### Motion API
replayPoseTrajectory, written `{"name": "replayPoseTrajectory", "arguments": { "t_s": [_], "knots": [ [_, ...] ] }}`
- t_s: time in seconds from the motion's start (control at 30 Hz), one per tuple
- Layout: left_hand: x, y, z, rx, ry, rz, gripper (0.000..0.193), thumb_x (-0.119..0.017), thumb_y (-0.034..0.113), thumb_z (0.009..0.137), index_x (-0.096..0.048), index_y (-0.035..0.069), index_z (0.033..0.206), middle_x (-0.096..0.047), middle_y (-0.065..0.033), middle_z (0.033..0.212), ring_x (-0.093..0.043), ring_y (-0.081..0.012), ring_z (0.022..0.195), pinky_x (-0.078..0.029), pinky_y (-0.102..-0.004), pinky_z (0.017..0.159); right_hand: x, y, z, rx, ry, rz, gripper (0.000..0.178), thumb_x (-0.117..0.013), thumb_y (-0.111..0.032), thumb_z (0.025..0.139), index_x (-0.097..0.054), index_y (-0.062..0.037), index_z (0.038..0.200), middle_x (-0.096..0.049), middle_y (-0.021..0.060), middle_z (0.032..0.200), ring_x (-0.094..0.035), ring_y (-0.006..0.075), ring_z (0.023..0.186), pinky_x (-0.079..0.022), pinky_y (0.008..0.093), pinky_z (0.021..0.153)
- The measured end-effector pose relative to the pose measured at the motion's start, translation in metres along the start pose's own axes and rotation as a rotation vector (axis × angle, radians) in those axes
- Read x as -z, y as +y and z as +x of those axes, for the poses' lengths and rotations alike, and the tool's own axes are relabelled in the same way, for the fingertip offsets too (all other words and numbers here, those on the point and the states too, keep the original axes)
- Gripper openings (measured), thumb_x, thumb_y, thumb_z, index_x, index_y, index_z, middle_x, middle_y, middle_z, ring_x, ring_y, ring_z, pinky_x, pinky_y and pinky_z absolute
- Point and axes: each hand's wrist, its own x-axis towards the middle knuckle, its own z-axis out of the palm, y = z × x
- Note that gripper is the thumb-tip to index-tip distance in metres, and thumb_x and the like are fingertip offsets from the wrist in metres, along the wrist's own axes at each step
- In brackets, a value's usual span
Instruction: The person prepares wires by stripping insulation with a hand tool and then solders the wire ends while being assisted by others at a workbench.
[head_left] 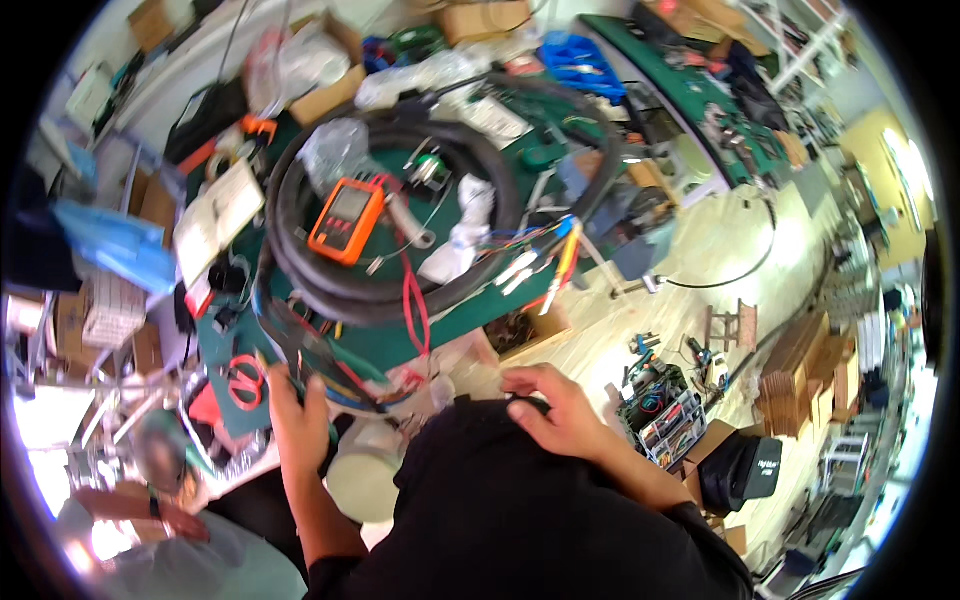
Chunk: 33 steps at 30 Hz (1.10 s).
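— Left hand (300, 415)?
— Half-curled beside thick black rubber cable (365, 307), coiled on green table (465, 318); grip unclear; forearm upright.
— Right hand (555, 410)?
— Loosely curled at black cloth garment (480, 500); hold unclear; forearm slanting inward.

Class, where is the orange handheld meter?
The orange handheld meter lies left of centre in the head view, ringed by the thick black cable coil.

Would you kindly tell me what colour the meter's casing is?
The meter has an orange casing, seen best in the head view.
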Motion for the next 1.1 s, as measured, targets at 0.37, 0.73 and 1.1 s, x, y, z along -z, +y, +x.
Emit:
{"name": "replayPoseTrajectory", "arguments": {
  "t_s": [0.37, 0.73, 1.1],
  "knots": [
    [-0.148, 0.09, -0.046, -0.147, -1.023, -0.473, 0.017, -0.056, 0.006, 0.091, -0.046, 0.001, 0.104, -0.058, -0.0065, 0.087, -0.054, -0.007, 0.069, -0.046, -0.0241, 0.061, 0.061, -0.01, -0.016, -0.106, -0.322, 1.249, 0.081, -0.063, -0.016, 0.08, -0.024, -0.0043, 0.15, -0.045, 0.0092, 0.139, -0.042, 0.0179, 0.128, -0.029, 0.0347, 0.109],
    [-0.198, 0.111, -0.028, -0.512, -0.668, -0.276, 0.043, -0.065, 0.035, 0.09, -0.047, 0.001, 0.111, -0.049, -0.002, 0.08, -0.04, -0.0065, 0.066, -0.034, -0.0191, 0.057, 0.087, 0.009, -0.051, 0.076, 0.069, 1.191, 0.082, -0.047, 0.006, 0.077, -0.016, -0.0065, 0.152, -0.041, 0.009, 0.145, -0.034, 0.0197, 0.139, -0.027, 0.0317, 0.112],
    [-0.192, 0.118, -0.027, 0.127, -0.662, -0.824, 0.005, -0.049, 0.01, 0.095, -0.051, 0.006, 0.093, -0.043, 0.0001, 0.064, -0.036, -0.0062, 0.049, -0.025, -0.02, 0.043, 0.119, 0.008, -0.058, 0.135, 0.17, 0.376, 0.061, -0.062, -0.014, 0.086, -0.035, -0.0047, 0.14, -0.051, 0.0069, 0.122, -0.049, 0.0178, 0.111, -0.04, 0.0325, 0.093]
  ]
}}
